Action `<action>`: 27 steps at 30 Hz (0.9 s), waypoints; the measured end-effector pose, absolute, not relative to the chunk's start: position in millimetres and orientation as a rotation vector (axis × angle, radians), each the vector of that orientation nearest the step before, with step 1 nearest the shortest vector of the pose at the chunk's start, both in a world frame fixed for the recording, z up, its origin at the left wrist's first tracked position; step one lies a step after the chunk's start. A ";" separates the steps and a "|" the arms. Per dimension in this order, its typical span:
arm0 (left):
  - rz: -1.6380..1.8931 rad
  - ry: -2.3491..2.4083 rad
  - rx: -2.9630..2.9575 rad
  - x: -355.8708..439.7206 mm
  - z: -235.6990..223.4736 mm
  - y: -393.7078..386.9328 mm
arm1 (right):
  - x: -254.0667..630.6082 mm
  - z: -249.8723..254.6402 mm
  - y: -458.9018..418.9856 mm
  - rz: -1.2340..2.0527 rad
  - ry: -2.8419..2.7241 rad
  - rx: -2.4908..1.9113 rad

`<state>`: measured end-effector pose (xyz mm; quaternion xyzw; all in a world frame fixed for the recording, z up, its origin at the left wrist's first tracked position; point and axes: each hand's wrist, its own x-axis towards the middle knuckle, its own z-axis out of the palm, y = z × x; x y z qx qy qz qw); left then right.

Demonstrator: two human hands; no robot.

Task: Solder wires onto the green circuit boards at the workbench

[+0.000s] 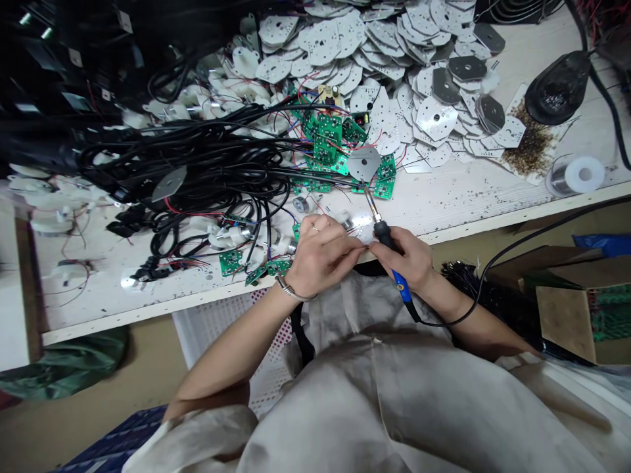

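One soldering iron point(401, 285) — right hand point(403, 257) gripping.

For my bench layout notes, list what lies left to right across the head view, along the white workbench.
Tangled black cables → left hand → right hand on blue-handled soldering iron → brown flakes → silver solder-wire spool
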<state>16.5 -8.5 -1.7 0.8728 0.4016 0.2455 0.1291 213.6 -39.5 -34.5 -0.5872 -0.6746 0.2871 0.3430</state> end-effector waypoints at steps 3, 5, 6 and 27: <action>0.824 1.334 2.527 19.3 -4.8 -7.2 | 216.4 -37.9 -38.3 0.675 -1.853 -1.488; 0.862 1.367 2.553 22.9 -7.0 -6.7 | 219.4 -41.1 -37.5 0.540 -1.951 -1.402; 0.854 1.362 2.579 24.7 -8.1 -6.6 | 221.0 -42.7 -37.2 0.448 -1.993 -1.341; 0.678 1.385 2.684 25.6 -14.6 -6.8 | 246.3 -48.3 -59.1 0.668 -1.423 -1.174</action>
